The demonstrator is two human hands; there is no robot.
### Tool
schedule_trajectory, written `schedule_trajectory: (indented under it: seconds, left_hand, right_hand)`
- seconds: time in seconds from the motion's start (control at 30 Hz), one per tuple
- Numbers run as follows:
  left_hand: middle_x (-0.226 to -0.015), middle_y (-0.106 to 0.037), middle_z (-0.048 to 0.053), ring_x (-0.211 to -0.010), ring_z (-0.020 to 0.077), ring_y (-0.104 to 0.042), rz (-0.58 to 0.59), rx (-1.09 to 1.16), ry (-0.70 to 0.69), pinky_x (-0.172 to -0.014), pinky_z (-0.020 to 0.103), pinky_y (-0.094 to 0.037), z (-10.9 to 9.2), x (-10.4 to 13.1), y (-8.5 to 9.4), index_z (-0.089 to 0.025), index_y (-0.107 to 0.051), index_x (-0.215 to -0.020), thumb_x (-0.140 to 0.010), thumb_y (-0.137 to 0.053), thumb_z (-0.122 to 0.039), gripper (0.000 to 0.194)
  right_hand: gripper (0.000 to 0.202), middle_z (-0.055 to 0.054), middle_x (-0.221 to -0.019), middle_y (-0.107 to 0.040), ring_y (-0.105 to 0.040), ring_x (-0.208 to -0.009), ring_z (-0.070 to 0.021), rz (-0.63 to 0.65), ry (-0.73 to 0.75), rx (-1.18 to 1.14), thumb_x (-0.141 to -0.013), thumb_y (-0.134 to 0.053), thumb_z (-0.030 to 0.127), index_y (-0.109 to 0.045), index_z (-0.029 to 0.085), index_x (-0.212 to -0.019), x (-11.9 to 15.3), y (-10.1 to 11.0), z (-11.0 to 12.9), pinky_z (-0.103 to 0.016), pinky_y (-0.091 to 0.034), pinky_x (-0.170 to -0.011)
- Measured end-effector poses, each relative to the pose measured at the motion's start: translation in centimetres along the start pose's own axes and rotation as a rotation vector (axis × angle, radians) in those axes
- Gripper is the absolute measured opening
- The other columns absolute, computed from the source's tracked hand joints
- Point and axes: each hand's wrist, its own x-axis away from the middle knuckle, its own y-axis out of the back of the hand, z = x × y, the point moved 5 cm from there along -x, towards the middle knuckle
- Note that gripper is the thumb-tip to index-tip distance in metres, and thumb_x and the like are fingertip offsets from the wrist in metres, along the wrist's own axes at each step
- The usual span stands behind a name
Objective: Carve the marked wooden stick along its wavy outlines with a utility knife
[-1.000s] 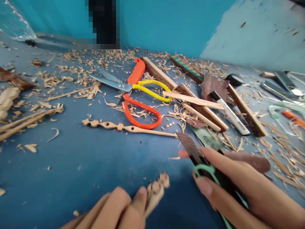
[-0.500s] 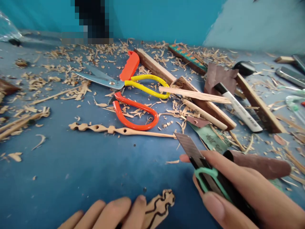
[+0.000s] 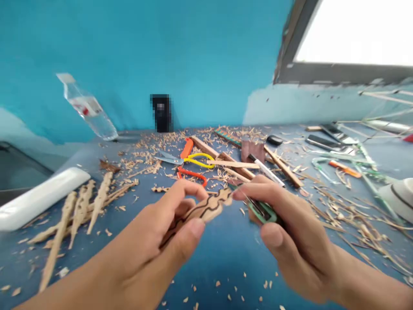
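Note:
My left hand (image 3: 174,228) grips a flat strip of wood (image 3: 211,206) between thumb and fingers. Wavy black lines are drawn along the strip, and its far end points up and right. In my right hand (image 3: 290,228) is a black and green utility knife (image 3: 263,212), its blade beside the strip's far end. The right index fingertip is at that end; whether it touches is unclear. Behind the hands lie shears (image 3: 199,161) with one yellow and one red handle. A carved wooden stick (image 3: 160,189) is partly hidden by my left hand.
Carved wooden sticks (image 3: 80,211) and a white object (image 3: 41,198) lie at left. A bottle (image 3: 90,110) leans at the wall. Further back are a marker (image 3: 266,170), sandpaper (image 3: 253,150) and wooden bars (image 3: 284,165). Shavings (image 3: 358,228) litter the blue table (image 3: 222,258).
The view has lifted and widened, showing more wall and table. Both hands have come up and closer together, bringing the wood strip's end and the knife side by side.

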Motion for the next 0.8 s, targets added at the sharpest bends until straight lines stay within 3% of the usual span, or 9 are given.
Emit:
schedule_trajectory:
  seconds: [0.2, 0.3, 0.4, 0.5, 0.63, 0.8]
  left_hand:
    - [-0.074, -0.055, -0.004, -0.057, 0.011, -0.047, 0.11, 0.614, 0.067, -0.05, 0.018, -0.047, -4.6, -0.6, 3.4, -0.035, -0.044, -0.128, -0.105, -0.043, -0.049, 0.027]
    - [-0.077, -0.051, -0.006, -0.06, 0.0085, -0.04, 0.061, 0.754, 0.031, -0.055, 0.016, -0.043, -6.6, -0.6, 4.3, -0.036, -0.044, -0.12, -0.104, -0.049, -0.037, 0.017]
    - [-0.075, -0.048, -0.008, -0.06, 0.0079, -0.039, 0.002, 0.822, -0.029, -0.056, 0.017, -0.04, -7.9, -0.3, 4.3, -0.035, -0.042, -0.116, -0.09, -0.067, -0.033, 0.036]
    - [-0.08, -0.053, -0.006, -0.063, 0.0093, -0.042, -0.044, 0.802, 0.025, -0.059, 0.021, -0.04, -7.8, -0.2, 3.8, -0.034, -0.044, -0.12, -0.081, -0.075, -0.044, 0.051]
    - [-0.076, -0.047, -0.004, -0.062, 0.0116, -0.038, -0.109, 0.634, 0.064, -0.057, 0.024, -0.038, -6.8, -0.3, 4.0, -0.028, -0.053, -0.111, -0.079, -0.075, -0.059, 0.049]
    - [-0.07, -0.042, -0.006, -0.06, 0.0108, -0.034, -0.125, 0.585, 0.046, -0.052, 0.022, -0.032, -6.1, -1.0, 4.6, -0.025, -0.054, -0.097, -0.07, -0.084, -0.055, 0.049]
  right_hand:
    - [0.015, 0.001, -0.079, -0.054, -0.046, -0.061, -0.0143, -0.061, 0.328, 0.385, -0.104, -0.047, 0.035, -0.052, 0.023, -0.111, -4.4, 4.0, 5.6, -0.03, -0.037, -0.055]
    - [0.014, 0.002, -0.077, -0.049, -0.04, -0.059, -0.0141, -0.119, 0.468, 0.474, -0.101, -0.049, 0.033, -0.051, 0.02, -0.107, -5.1, 4.4, 7.4, -0.031, -0.031, -0.052]
    - [0.012, 0.002, -0.075, -0.049, -0.042, -0.059, -0.0143, -0.159, 0.498, 0.518, -0.098, -0.05, 0.029, -0.052, 0.02, -0.106, -5.4, 4.2, 8.1, -0.031, -0.032, -0.053]
    - [0.01, 0.002, -0.075, -0.052, -0.043, -0.058, -0.0135, -0.106, 0.497, 0.451, -0.097, -0.05, 0.027, -0.053, 0.021, -0.104, -5.5, 3.5, 8.0, -0.03, -0.031, -0.052]
    - [0.01, 0.002, -0.076, -0.053, -0.043, -0.059, -0.0129, -0.084, 0.504, 0.371, -0.098, -0.049, 0.027, -0.054, 0.02, -0.103, -5.7, 3.0, 7.7, -0.03, -0.031, -0.052]
    - [0.017, 0.002, -0.077, -0.052, -0.041, -0.061, -0.0121, -0.133, 0.547, 0.302, -0.105, -0.043, 0.033, -0.054, 0.019, -0.105, -5.9, 2.8, 7.4, -0.03, -0.028, -0.053]
